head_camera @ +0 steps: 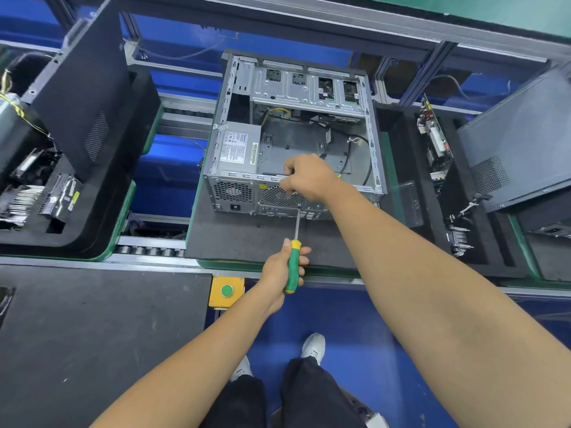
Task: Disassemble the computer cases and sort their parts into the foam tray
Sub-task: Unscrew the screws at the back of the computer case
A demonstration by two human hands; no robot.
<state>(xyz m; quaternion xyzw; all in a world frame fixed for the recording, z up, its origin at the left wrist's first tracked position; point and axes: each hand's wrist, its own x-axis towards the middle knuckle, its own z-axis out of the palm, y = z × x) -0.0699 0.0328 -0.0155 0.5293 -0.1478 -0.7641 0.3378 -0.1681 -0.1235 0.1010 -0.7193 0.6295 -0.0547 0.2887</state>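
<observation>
Here my left hand (279, 270) is wrapped around the green and yellow handle of a screwdriver (293, 266), low in the middle of the frame, and its metal shaft runs up to the back panel of the open computer case (293, 134) at the centre. My right hand (306, 177) is curled at the back top edge of that case, right where the shaft's tip meets the panel; the fingers look pinched on something small there, but I cannot tell what, so I cannot say for sure what that grip holds.

The case lies on a dark foam mat (247, 239) with its side off, and a grey power supply (239, 148) still sits in its left part, beside loose cables on the bare metal floor.

At the left of the frame a black foam tray (92, 217) holds removed parts, with a black side panel (83, 88) leaning up in it. At the right another foam tray (497, 248) carries a circuit board (434, 143) standing on edge and a grey side panel (522, 143). A yellow box with a green button (226, 291) sits just left of my left hand.
</observation>
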